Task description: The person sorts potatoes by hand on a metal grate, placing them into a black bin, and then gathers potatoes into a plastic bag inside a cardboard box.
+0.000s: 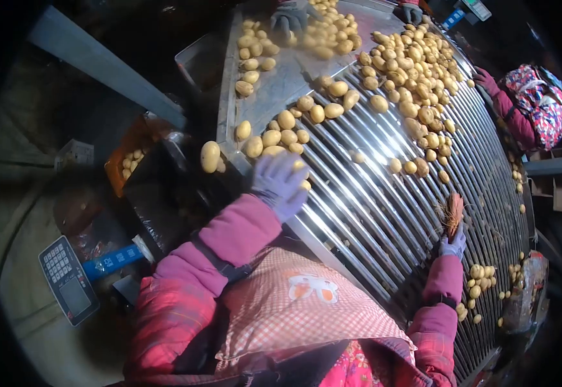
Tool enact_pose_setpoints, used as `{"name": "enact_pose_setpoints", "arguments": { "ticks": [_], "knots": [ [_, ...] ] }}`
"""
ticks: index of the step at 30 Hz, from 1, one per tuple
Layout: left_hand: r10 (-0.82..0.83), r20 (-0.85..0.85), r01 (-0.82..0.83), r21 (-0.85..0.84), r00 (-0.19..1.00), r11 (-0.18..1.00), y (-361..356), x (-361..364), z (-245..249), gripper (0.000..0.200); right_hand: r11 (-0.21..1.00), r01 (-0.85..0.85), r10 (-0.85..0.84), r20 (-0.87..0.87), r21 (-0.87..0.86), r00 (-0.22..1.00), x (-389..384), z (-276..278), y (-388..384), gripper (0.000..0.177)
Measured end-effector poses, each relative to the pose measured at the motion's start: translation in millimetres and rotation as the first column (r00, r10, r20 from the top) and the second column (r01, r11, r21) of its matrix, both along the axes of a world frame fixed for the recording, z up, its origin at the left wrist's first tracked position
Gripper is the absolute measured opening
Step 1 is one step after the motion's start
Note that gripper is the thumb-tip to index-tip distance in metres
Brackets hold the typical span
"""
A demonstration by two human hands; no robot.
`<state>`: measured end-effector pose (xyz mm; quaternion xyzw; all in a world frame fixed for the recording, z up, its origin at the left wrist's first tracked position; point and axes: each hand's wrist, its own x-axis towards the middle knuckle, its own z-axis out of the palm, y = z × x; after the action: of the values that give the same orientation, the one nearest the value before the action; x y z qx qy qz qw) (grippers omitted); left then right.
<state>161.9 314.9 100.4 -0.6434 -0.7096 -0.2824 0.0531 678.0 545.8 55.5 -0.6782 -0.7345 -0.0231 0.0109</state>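
Note:
My left hand (280, 184), in a pale purple glove, reaches over the near left edge of the metal rollers (352, 187). Its fingers are spread against a few potatoes (287, 137) lying at that edge, partly covering them. Farther right, my right hand (454, 245) is closed around the lower end of a small reddish-brown brush (453, 216) with straw-like strands, held low over the rollers. A large pile of potatoes (416, 64) spreads across the far part of the rollers, with a few loose ones between it and the brush.
A co-worker's gloved hand (292, 18) is among potatoes on the metal tray (281, 76). Another person in a patterned garment (539, 103) stands at the right side. A scale display (68, 280), an orange crate (115, 169) and a slanted beam (107, 64) are at left.

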Motion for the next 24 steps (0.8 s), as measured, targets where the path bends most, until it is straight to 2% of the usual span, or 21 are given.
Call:
{"name": "enact_pose_setpoints", "arguments": {
  "ticks": [1, 2, 3, 4, 5, 6, 7, 8, 10, 13, 14, 16, 18, 20, 22, 24],
  "knots": [
    [0.066, 0.043, -0.067, 0.014, 0.997, 0.998, 3, -14, 5, 0.038, 0.998, -0.027, 0.030, -0.064, 0.053, 0.997, 6, 2, 3, 0.064],
    [0.141, 0.088, -0.144, 0.025, 0.986, 0.989, 4, -31, 8, 0.039, 0.998, -0.031, 0.035, -0.059, 0.062, 0.998, -3, 12, 3, 0.064],
    [0.209, 0.130, -0.214, 0.028, 0.969, 0.976, 3, -52, -3, 0.042, 0.990, -0.141, 0.126, -0.346, -0.021, 0.930, -26, 26, -3, 0.056],
    [0.272, 0.173, -0.280, 0.019, 0.946, 0.960, 2, -64, -16, 0.046, 0.961, -0.264, 0.163, -0.607, -0.080, 0.778, -49, 33, -17, 0.049],
    [0.271, 0.180, -0.278, 0.014, 0.946, 0.961, 6, -67, -23, 0.046, 0.904, -0.340, 0.065, -0.702, -0.260, 0.709, -77, 32, -33, 0.041],
    [0.280, 0.340, -0.313, 0.047, 0.898, 0.948, 12, -70, -27, 0.047, 0.807, -0.427, -0.051, -0.769, -0.407, 0.637, -118, 30, -52, 0.034],
    [0.281, 0.491, -0.362, 0.076, 0.825, 0.929, 15, -71, -28, 0.049, 0.617, -0.633, 0.343, -0.564, -0.468, 0.751, -191, 95, -80, 0.031],
    [0.292, 0.492, -0.376, 0.080, 0.820, 0.923, 17, -71, -28, 0.049, 0.496, -0.769, 0.399, -0.681, -0.404, 0.615, -219, 92, -95, 0.025],
    [0.352, 0.155, -0.370, 0.100, 0.923, 0.924, 21, -66, -26, 0.050, 0.380, -0.835, 0.575, -0.605, -0.398, 0.550, -292, 114, -129, 0.022],
    [0.344, 0.215, -0.368, 0.082, 0.914, 0.926, 19, -61, 3, 0.050, 0.274, -0.889, 0.621, -0.638, -0.367, 0.455, -347, 93, -140, 0.021],
    [0.319, 0.263, -0.349, 0.079, 0.911, 0.934, 18, -61, 6, 0.051, 0.290, -0.884, 0.634, -0.618, -0.366, 0.464, -364, 90, -140, 0.020],
    [0.353, 0.225, -0.370, 0.034, 0.908, 0.928, 18, -62, -5, 0.059, 0.307, -0.881, 0.651, -0.596, -0.360, 0.470, -394, 80, -139, 0.020],
    [0.397, 0.234, -0.411, 0.012, 0.887, 0.912, 18, -59, -2, 0.068, 0.360, -0.908, 0.684, -0.600, -0.215, 0.414, -420, 62, -132, 0.017],
    [0.401, 0.259, -0.411, -0.018, 0.879, 0.912, 21, -59, -7, 0.075, 0.389, -0.897, 0.622, -0.660, -0.207, 0.422, -449, 45, -121, 0.024],
    [0.457, 0.139, -0.458, -0.026, 0.879, 0.889, 23, -60, -10, 0.077, 0.437, -0.850, 0.645, -0.556, -0.295, 0.524, -467, 43, -104, 0.028],
    [0.468, 0.108, -0.466, -0.043, 0.877, 0.884, 24, -63, -11, 0.078, 0.491, -0.843, 0.750, -0.384, -0.221, 0.538, -479, 30, -84, 0.028]
  ]
}}
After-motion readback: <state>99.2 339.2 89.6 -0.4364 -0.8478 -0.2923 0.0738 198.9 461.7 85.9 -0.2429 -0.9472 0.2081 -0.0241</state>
